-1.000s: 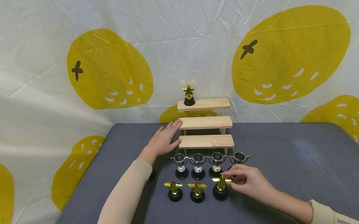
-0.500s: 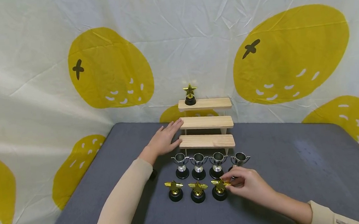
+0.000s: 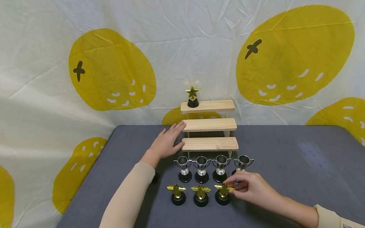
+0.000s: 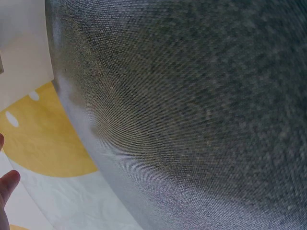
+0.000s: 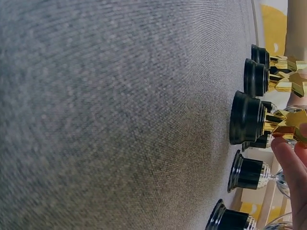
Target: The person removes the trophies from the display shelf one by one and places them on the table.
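My left hand (image 3: 166, 141) lies with fingers extended against the left ends of the middle and lowest boards of a three-tier wooden display stand (image 3: 209, 144). At the front right, my right hand (image 3: 252, 187) pinches the side of a gold star trophy (image 3: 222, 193), whose black base stands on the table. In the right wrist view, fingers (image 5: 288, 158) touch that trophy's gold star (image 5: 285, 125). Two more star trophies, one in the middle (image 3: 201, 196) and one at left (image 3: 178, 194), complete the row. Another star trophy (image 3: 192, 96) stands on the top board's left end.
Several silver cup trophies (image 3: 201, 168) with black bases stand in a row between the stand and the star trophies. The rightmost cup (image 3: 243, 161) is partly hidden by my right hand. A grey cloth-covered table (image 3: 305, 175) meets a white curtain (image 3: 197, 62) with yellow fruit prints.
The right-hand star trophy has shifted slightly left and turned a little, with my right hand following it. My left hand stays against the stand.
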A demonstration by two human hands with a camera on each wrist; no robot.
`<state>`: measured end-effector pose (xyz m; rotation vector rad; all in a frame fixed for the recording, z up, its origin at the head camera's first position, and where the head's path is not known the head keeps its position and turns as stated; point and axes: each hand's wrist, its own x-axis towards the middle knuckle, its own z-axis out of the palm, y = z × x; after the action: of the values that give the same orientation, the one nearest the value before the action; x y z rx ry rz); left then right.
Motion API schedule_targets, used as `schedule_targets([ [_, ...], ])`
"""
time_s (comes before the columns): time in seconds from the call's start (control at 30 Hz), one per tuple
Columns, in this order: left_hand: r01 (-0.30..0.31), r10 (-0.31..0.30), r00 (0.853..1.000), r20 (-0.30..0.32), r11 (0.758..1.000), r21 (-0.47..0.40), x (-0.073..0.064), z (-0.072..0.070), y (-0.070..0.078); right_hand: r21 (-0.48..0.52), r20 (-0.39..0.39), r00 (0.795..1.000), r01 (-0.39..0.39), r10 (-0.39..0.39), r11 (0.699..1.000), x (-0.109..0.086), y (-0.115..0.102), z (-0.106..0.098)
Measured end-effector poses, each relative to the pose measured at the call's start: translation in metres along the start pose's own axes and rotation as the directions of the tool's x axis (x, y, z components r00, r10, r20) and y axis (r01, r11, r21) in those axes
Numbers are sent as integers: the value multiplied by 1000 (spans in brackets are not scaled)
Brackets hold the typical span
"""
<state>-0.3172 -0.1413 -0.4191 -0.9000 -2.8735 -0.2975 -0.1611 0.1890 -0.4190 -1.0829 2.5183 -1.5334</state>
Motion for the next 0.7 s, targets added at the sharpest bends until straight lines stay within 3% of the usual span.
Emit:
schedule_targets([
  [0.7,7,-7,1000,15,1000,4,-1,-1,1,22,67,997,35,-36,999,2,-2,-9],
])
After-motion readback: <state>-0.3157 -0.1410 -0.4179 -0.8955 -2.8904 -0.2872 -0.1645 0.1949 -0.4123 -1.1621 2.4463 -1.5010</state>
